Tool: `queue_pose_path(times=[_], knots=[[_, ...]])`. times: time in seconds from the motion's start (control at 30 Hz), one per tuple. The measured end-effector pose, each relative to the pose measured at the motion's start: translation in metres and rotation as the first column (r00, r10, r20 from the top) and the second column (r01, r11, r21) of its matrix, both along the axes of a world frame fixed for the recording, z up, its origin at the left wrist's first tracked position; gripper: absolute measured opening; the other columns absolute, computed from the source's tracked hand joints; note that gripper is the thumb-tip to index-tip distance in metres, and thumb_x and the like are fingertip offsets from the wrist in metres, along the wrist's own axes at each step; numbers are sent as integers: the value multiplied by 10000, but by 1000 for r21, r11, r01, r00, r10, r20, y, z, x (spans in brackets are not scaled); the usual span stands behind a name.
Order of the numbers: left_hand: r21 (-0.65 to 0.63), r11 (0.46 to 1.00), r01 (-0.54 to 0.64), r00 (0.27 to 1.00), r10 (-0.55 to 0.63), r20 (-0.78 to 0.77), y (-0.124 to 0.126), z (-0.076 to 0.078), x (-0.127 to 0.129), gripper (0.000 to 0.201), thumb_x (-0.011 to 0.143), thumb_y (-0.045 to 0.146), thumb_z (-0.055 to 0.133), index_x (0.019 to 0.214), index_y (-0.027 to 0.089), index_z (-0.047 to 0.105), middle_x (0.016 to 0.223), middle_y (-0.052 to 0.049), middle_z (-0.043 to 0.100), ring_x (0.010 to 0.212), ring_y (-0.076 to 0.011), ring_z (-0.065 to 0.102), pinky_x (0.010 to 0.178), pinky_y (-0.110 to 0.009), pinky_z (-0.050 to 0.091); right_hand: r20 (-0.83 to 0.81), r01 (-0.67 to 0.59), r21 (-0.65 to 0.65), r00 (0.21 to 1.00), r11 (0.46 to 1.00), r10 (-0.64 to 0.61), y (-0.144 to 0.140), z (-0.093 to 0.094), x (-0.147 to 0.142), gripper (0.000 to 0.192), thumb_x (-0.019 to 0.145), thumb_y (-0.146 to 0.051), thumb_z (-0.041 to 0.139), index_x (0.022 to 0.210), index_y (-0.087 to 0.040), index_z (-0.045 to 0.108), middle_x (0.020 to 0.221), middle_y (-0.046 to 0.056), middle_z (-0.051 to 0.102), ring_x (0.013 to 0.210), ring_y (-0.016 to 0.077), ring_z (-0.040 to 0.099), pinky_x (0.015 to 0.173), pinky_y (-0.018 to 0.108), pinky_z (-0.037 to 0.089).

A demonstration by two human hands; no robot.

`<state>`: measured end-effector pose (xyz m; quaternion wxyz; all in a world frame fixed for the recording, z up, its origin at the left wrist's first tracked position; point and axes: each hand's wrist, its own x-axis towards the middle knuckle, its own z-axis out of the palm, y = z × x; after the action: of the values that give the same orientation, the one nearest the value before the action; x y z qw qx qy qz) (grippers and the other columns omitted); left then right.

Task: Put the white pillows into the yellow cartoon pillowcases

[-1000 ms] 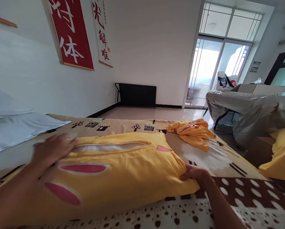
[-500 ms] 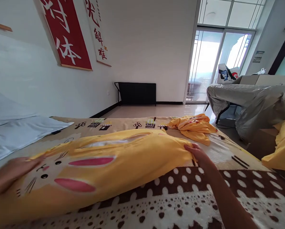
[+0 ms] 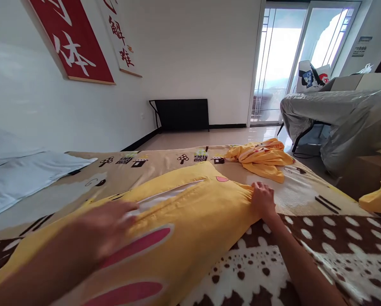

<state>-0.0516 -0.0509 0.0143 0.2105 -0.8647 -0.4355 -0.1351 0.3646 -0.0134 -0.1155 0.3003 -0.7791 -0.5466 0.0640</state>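
Observation:
A yellow pillow [image 3: 190, 212] in a rabbit-print case with pink ears lies across the patterned blanket [image 3: 305, 255] in front of me. Its open zipper slit [image 3: 165, 197] shows white filling. My left hand [image 3: 104, 227], blurred, lies flat on the case right beside the slit. My right hand [image 3: 263, 199] grips the pillow's right end, fingers curled into the fabric.
A crumpled yellow cloth [image 3: 260, 158] lies on the bed's far side. White bedding [image 3: 27, 176] sits at the left. Another yellow pillow [image 3: 380, 191] is at the right edge. A grey-covered sofa [image 3: 340, 114] stands beyond, and a black panel [image 3: 182, 114] leans against the far wall.
My left hand slid from the pillow's left end up onto the case beside the zipper slit. The pillow turned, so the rabbit face is now out of sight. My right hand kept its hold.

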Motion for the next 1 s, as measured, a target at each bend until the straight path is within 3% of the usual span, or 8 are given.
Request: queue_pose_path(times=[0.07,0.13,0.27,0.43,0.6,0.73,0.87,1.0], knots=[[-30,988,149,986,-151,-64,3,-7,55,352,933,374,369,1029,188,652,1100,-77,672,1007,-230,616,894,-369,486,114,-245,117,966,962,232,-7,11,-28,468,824,-72,350,1231,-157,567,1399,121,479,1307,208,388,1078,346,253],[-149,972,181,973,-199,-115,10,-19,100,367,928,345,400,1163,153,605,1185,-129,636,1084,-260,589,925,-391,466,216,-525,150,845,838,490,-16,18,-55,488,907,-185,340,1385,-193,439,1503,74,361,1368,180,317,1114,345,226],[-361,932,20,990,-68,-122,35,-41,142,494,914,468,398,1200,104,571,1160,-175,635,1071,-301,599,872,-394,482,118,-730,-42,674,682,729,-26,18,-75,608,936,-514,356,1489,-284,249,1578,34,149,1448,191,145,1157,437,131],[-444,855,-269,963,225,-149,51,-45,147,707,839,632,378,1198,46,539,1064,-226,655,1001,-367,616,830,-462,483,-46,-649,-99,760,755,648,-5,-2,-33,579,945,-542,283,1479,-318,271,1583,5,114,1458,187,79,1170,444,57],[-465,856,-227,973,222,-67,58,-36,142,741,780,662,433,1189,55,550,1216,-233,580,1135,-374,539,945,-489,422,-14,-404,-276,909,872,416,13,-34,18,564,975,-411,239,1493,-187,252,1558,71,225,1445,165,156,1161,372,137],[-758,652,17,977,151,152,65,-25,137,584,682,486,615,1156,147,582,1161,-122,643,1055,-311,598,868,-388,488,67,-267,-289,952,920,297,13,-42,27,502,951,-236,281,1431,-130,379,1494,164,351,1412,240,266,1122,476,171],[-873,333,357,919,44,393,52,-23,148,486,662,336,605,1110,149,617,1100,-64,677,1001,-267,625,806,-308,511,158,-165,-85,972,983,177,4,-14,-8,464,901,-157,338,1347,-127,463,1523,197,272,1411,282,248,1094,511,168],[-836,253,487,857,44,513,30,-34,171,602,621,224,576,1213,128,523,1171,-69,639,1059,-256,591,874,-309,499,-49,-342,285,928,895,370,-13,20,-67,297,930,-315,367,1114,-199,569,1225,101,605,1081,191,577,917,314,397]])
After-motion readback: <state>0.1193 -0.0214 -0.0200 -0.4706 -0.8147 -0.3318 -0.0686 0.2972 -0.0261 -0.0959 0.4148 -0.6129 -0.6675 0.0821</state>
